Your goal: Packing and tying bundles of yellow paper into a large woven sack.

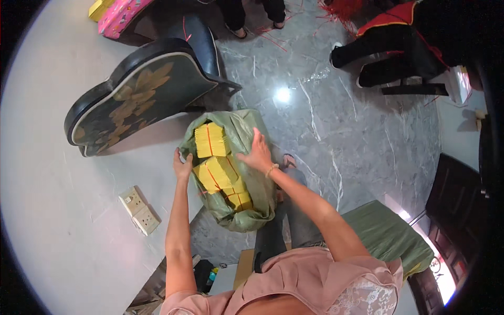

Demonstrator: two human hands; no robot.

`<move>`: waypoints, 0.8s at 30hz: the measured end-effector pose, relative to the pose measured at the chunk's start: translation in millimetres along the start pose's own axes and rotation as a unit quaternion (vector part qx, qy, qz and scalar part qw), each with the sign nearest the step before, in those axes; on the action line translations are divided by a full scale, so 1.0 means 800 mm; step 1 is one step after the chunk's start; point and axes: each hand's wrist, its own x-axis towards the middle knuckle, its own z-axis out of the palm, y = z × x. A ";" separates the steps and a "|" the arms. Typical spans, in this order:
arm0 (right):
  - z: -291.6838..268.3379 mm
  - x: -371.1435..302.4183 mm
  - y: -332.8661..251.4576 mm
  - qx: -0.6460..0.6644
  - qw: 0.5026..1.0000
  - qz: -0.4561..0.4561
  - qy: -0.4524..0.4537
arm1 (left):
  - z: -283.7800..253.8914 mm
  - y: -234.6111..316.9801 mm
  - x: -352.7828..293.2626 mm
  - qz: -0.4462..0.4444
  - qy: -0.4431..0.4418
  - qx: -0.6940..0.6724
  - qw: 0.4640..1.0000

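Note:
A large green woven sack (245,123) stands in front of me with its mouth wide. Inside lie several bundles of yellow paper (209,140), each tied with red string. My left hand (182,165) is at the sack's left rim, thumb and fingers apart, its thumb close to the sack's edge. Over the sack's right side my right hand (256,156) rests with fingers spread and thumb pointing toward the bundles. Neither hand grips a bundle. The lower bundles are partly hidden by the folded rim.
Beyond the sack, a dark padded chair (136,100) with a flower pattern stands near the white wall. The wall carries a socket panel (139,210). Another green sack (386,236) sits at right. People's legs (388,68) and red strings (273,39) are on the far grey floor.

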 end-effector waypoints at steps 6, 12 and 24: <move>0.048 0.093 -0.002 -0.014 0.986 0.081 -0.143 | 0.013 -0.013 0.073 0.072 -0.072 0.137 0.985; 0.051 0.113 0.008 0.143 0.982 0.088 -0.085 | 0.031 -0.003 0.109 -0.057 -0.205 0.209 0.955; 0.027 0.138 -0.016 0.096 0.981 0.087 -0.143 | 0.072 -0.114 0.123 -0.189 0.005 -0.097 0.977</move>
